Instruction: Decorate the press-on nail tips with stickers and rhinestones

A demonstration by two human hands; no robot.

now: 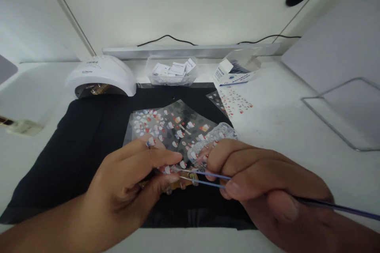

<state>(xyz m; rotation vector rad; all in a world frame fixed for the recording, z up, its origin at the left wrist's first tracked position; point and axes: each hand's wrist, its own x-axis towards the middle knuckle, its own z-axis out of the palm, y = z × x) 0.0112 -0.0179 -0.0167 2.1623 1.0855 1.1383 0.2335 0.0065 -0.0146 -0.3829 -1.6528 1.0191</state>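
Note:
My left hand (pixel 130 182) pinches a clear sticker sheet (pixel 178 120) printed with small white, red and blue cartoon figures between thumb and forefinger. My right hand (pixel 258 174) is closed around slim blue-purple tweezers (pixel 210 178). Their two silvery tips are slightly apart, close to my left thumb and the sheet's near edge. A clear, glittery piece with rounded edges (pixel 224 131) shows just beyond my right fingers; whether they touch it I cannot tell. Under the tweezers is a gold-coloured item (pixel 181 184) with clear bead-like bits, mostly hidden by my hands.
A black mat (pixel 97 138) covers the white table. Along the back stand a white nail lamp (pixel 102 73), a clear tub of white packets (pixel 172 72) and a pad box (pixel 237 70). More stickers (pixel 236 101) lie right, a bottle (pixel 23 126) left, a metal stand (pixel 329 126) far right.

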